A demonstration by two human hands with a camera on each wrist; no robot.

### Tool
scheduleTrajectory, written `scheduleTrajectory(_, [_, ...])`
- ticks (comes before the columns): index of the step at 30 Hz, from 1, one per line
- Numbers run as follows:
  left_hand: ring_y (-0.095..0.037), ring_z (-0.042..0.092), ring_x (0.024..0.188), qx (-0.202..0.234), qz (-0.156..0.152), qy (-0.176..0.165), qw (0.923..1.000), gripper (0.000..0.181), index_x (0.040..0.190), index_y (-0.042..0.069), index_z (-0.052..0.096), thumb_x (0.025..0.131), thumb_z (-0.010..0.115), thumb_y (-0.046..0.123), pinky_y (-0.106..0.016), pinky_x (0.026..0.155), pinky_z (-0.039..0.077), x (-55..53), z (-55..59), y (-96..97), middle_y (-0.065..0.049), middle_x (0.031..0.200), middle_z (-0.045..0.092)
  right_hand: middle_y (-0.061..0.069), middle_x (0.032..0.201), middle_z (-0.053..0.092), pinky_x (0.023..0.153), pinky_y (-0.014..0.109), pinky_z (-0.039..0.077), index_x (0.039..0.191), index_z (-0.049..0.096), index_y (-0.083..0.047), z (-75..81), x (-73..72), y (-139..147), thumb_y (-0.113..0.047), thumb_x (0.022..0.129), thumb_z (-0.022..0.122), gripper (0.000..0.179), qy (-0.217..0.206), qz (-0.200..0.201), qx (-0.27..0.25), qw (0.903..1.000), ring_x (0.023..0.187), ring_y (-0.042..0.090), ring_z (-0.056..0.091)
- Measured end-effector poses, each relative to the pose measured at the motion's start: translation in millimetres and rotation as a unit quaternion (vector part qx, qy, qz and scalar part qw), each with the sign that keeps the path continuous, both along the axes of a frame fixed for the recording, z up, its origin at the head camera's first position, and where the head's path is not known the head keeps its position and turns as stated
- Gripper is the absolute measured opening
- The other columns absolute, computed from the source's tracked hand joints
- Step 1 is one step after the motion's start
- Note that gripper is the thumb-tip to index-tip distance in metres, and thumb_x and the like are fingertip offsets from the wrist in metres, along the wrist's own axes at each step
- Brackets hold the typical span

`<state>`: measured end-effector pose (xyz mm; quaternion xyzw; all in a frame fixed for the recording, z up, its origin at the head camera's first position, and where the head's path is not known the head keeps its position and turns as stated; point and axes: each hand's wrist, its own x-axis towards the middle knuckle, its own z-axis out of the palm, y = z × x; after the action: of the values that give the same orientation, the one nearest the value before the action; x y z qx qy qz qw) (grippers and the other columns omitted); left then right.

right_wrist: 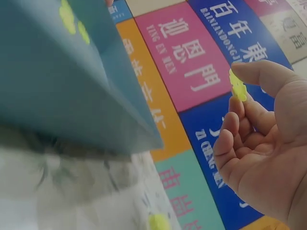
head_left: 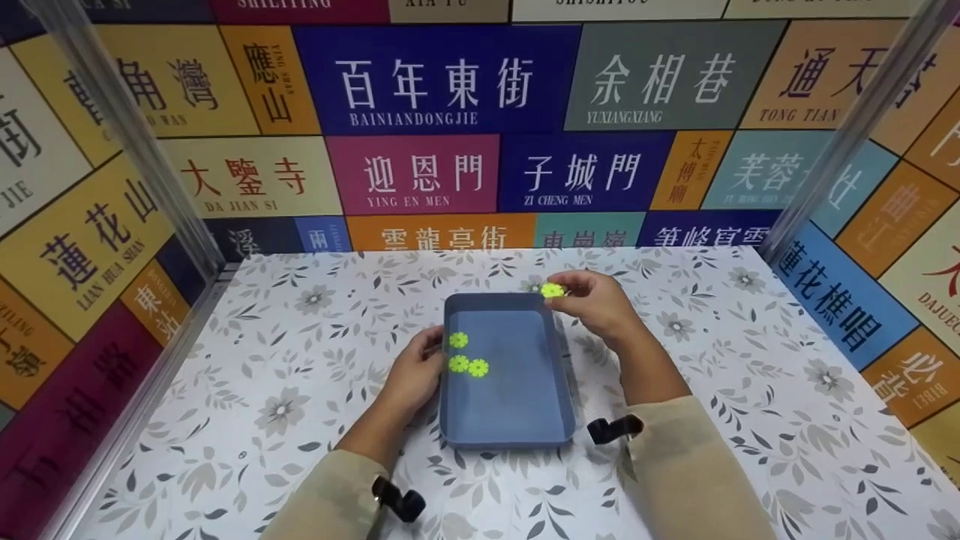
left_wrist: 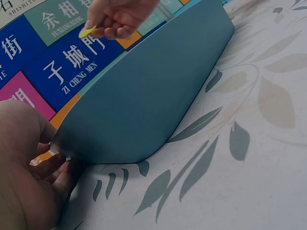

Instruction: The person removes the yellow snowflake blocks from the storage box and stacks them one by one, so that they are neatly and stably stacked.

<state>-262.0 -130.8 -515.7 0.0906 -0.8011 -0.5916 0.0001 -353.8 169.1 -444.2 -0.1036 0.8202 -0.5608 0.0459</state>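
A blue-grey rectangular tray (head_left: 521, 409) lies on the table, with several small yellow-green flower-shaped pieces (head_left: 458, 364) on its floor near the left wall. My left hand (head_left: 417, 373) is at that left wall; in the left wrist view its curled fingers (left_wrist: 50, 167) hold the tray by its end. Just beyond the tray's far right corner, my right hand (head_left: 596, 304) pinches another yellow-green flower piece (head_left: 553, 290) between thumb and forefinger. The right wrist view shows this piece (right_wrist: 237, 86) edge-on, raised above the tray's rim, the other fingers loosely curled.
A white cloth with grey leaves and flowers (head_left: 281, 409) covers the table. Colourful sign panels (head_left: 435, 79) with printed characters stand behind and at both sides, with clear posts at the corners. Low in the right wrist view, a blurred yellow-green spot (right_wrist: 158, 222) shows beyond the tray.
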Motion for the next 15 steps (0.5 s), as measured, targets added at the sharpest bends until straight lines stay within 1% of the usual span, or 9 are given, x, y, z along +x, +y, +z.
scheduleTrajectory(1, [-0.028,0.053,0.151,-0.001,0.000,-0.001,1.0000,0.052,0.156,0.022,0.054,0.104,0.056,0.024,-0.050,0.130,0.038,-0.1,-0.1,0.1,-0.003,0.160,0.057,0.001,0.110,0.069,0.077,0.025,0.056,0.129,0.075,-0.011,-2.2,-0.1,3,-0.023,0.091,0.084,0.041,-0.002,-0.008,0.001,1.0000,0.099,0.019,0.061])
scheduleTrajectory(3, [-0.027,0.053,0.151,-0.002,0.002,-0.005,1.0000,0.052,0.156,0.023,0.054,0.104,0.056,0.024,-0.050,0.130,0.038,-0.5,-0.4,0.4,-0.002,0.160,0.057,0.002,0.110,0.066,0.078,0.024,0.058,0.130,0.074,-0.011,-6.8,-1.6,7,-0.025,0.091,0.084,0.042,-0.006,-0.020,0.006,0.9998,0.099,0.019,0.061])
scheduleTrajectory(5, [-0.027,0.053,0.151,-0.001,0.003,-0.009,1.0000,0.052,0.156,0.023,0.054,0.104,0.056,0.023,-0.049,0.130,0.038,-1.0,-0.8,0.7,-0.002,0.160,0.057,0.003,0.111,0.064,0.079,0.026,0.060,0.131,0.074,-0.012,-11.2,-3.8,11,-0.026,0.091,0.084,0.043,-0.011,-0.031,0.010,0.9994,0.099,0.020,0.062])
scheduleTrajectory(8, [-0.027,0.053,0.151,0.002,0.000,-0.009,1.0000,0.053,0.156,0.022,0.054,0.104,0.056,0.022,-0.049,0.131,0.037,-1.2,-0.8,1.2,-0.003,0.160,0.057,0.005,0.115,0.062,0.087,0.034,0.062,0.134,0.073,-0.013,-17.1,-7.7,19,-0.029,0.092,0.084,0.046,-0.018,-0.041,0.024,0.9987,0.101,0.020,0.062])
scheduleTrajectory(11, [-0.028,0.053,0.151,0.004,-0.001,-0.001,1.0000,0.053,0.156,0.020,0.054,0.103,0.057,0.022,-0.049,0.131,0.038,-0.5,0.0,1.2,-0.004,0.160,0.057,0.007,0.122,0.065,0.097,0.043,0.060,0.136,0.071,-0.014,-22.8,-12.6,28,-0.032,0.092,0.084,0.049,-0.031,-0.052,0.036,0.9975,0.107,0.020,0.063])
scheduleTrajectory(13, [-0.028,0.053,0.151,0.004,-0.002,0.002,1.0000,0.053,0.156,0.020,0.054,0.103,0.057,0.022,-0.049,0.131,0.038,0.2,0.3,1.1,-0.004,0.160,0.057,0.007,0.127,0.065,0.101,0.044,0.059,0.138,0.070,-0.014,-26.9,-16.1,35,-0.033,0.092,0.083,0.051,-0.041,-0.060,0.041,0.9965,0.111,0.020,0.062])
scheduleTrajectory(15, [-0.029,0.053,0.151,0.006,-0.004,0.008,0.9999,0.054,0.156,0.019,0.054,0.103,0.057,0.022,-0.049,0.130,0.038,0.6,0.0,0.9,-0.005,0.160,0.057,0.007,0.130,0.063,0.102,0.042,0.058,0.141,0.069,-0.014,-31.1,-18.5,42,-0.033,0.092,0.084,0.054,-0.057,-0.068,0.035,0.9954,0.114,0.020,0.060])
